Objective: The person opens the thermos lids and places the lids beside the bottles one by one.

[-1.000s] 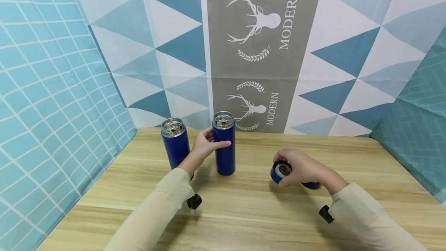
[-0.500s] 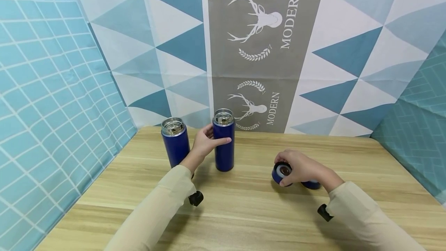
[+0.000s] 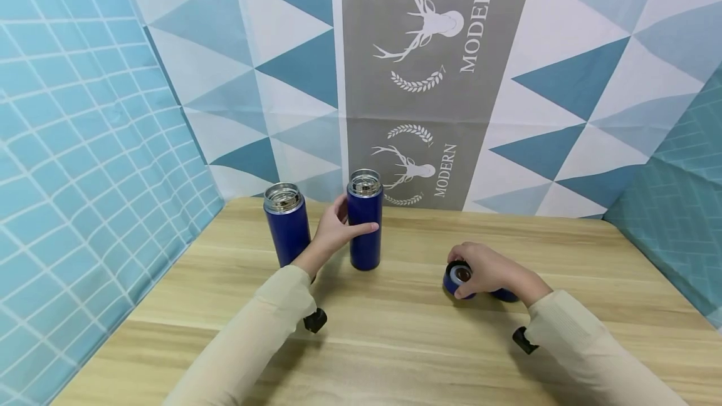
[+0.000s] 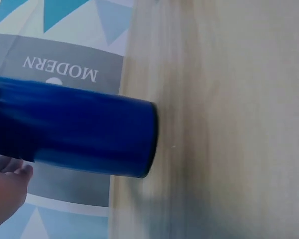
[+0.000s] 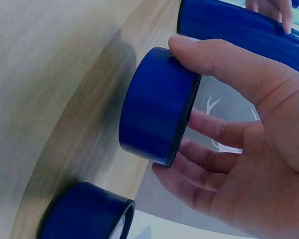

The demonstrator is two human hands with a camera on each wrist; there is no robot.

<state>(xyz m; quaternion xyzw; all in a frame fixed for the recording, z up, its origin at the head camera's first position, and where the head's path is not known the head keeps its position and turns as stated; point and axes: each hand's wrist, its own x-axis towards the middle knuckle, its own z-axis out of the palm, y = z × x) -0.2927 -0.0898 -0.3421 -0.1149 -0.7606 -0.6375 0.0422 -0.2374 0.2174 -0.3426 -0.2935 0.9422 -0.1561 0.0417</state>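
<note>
My left hand [image 3: 334,227] grips an uncapped blue thermos bottle [image 3: 365,234] around its side, thumb across the front. The bottle stands upright with its steel mouth showing; whether its base touches the table is unclear. Another uncapped blue thermos [image 3: 287,227] stands to the left, its lower part behind my left wrist. At the right, my right hand [image 3: 486,268] holds a blue bottle lid [image 5: 157,107] between thumb and fingers, its pale inner side facing up. A second blue lid [image 5: 87,214] rests on the table beside it, mostly hidden by my right hand in the head view.
The wood-grain table [image 3: 395,343] runs back to a patterned cloth backdrop [image 3: 293,67] close behind the bottles. Blue tiled cloth [image 3: 84,143] hangs along the left side, and teal cloth [image 3: 677,193] along the right.
The held lid has come slightly down toward the table. The gripped bottle has shifted slightly up or back in the head view. The camera has tilted down a little; both grips are unchanged.
</note>
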